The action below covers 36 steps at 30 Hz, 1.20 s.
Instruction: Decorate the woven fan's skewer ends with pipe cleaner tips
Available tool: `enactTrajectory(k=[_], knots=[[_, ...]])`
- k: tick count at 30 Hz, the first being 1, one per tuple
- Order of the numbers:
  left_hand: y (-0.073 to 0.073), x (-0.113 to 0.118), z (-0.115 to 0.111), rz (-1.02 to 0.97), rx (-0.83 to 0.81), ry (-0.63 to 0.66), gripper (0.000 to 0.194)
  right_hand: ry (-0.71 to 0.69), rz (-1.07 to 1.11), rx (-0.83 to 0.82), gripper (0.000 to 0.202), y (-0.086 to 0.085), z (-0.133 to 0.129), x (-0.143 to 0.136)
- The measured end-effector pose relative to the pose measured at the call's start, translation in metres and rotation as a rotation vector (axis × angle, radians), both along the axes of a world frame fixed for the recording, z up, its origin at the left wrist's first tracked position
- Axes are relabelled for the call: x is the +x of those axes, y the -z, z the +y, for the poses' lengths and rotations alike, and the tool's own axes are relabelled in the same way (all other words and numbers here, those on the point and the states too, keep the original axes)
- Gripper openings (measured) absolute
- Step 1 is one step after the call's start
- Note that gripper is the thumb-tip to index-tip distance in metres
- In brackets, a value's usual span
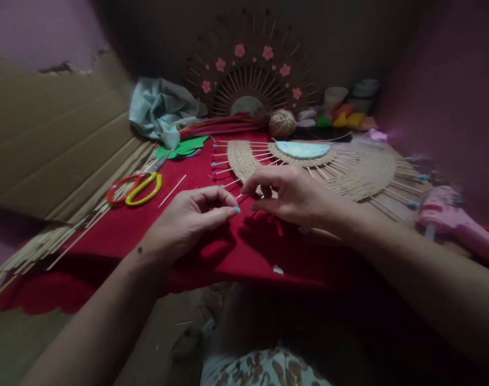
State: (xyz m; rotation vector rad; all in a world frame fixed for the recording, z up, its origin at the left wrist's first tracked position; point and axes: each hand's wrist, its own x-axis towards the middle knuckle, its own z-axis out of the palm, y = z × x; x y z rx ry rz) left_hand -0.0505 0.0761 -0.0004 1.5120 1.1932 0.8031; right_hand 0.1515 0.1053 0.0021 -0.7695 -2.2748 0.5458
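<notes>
Between the thumb and index finger of my left hand (198, 214) is a small blue piece (237, 209). To its right, my right hand (287, 195) has its fingers curled at the near edge of a twine-woven half-circle fan (359, 174); whether it grips anything is hidden. Thin sticks radiate from the fan, some tipped with small red or blue bits, and a light blue half-disc (303, 149) sits at its centre. Red cloth (180, 228) lies under both hands.
Red-and-yellow scissors (143, 190) and long thin sticks (53, 241) lie left. Behind are crumpled grey-blue cloth (160, 107), green sheets (188, 146), a twine ball (282, 124) and a flowered fan (250, 59). A pink glue gun (449, 214) lies right.
</notes>
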Motion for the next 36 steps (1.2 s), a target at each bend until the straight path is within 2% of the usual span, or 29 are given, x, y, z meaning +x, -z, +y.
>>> enactTrajectory(k=[3, 6, 9, 12, 19, 24, 27, 32, 36], knots=[[-0.001, 0.002, 0.002, -0.271, -0.238, -0.069, 0.02, -0.052, 0.167, -0.025, 0.016, -0.002, -0.009, -0.002], [0.002, 0.005, 0.004, -0.423, -0.377, -0.022, 0.02, -0.089, 0.223, -0.039, 0.012, 0.001, -0.012, -0.004], [0.007, 0.009, 0.003, -0.516, -0.435, 0.066, 0.014, -0.104, 0.256, -0.035, 0.008, 0.006, -0.013, -0.006], [0.01, 0.012, 0.001, -0.555, -0.448, 0.063, 0.01, -0.061, 0.27, -0.029, 0.007, 0.009, -0.013, -0.005], [0.008, 0.014, 0.001, -0.472, -0.353, 0.009, 0.012, -0.005, 0.187, 0.059, 0.005, 0.011, -0.012, -0.002], [0.011, 0.01, -0.001, -0.248, -0.243, -0.018, 0.018, 0.029, 0.077, 0.299, 0.006, 0.018, -0.008, -0.002], [0.01, 0.011, -0.002, -0.149, -0.2, -0.001, 0.019, 0.035, -0.018, 0.383, 0.01, 0.021, -0.007, -0.002], [0.009, 0.015, -0.001, -0.164, -0.208, 0.017, 0.019, 0.015, -0.044, 0.41, 0.012, 0.022, -0.007, -0.001], [0.013, 0.014, 0.001, -0.169, -0.226, 0.01, 0.014, -0.013, 0.007, 0.325, 0.008, 0.023, -0.006, -0.002]])
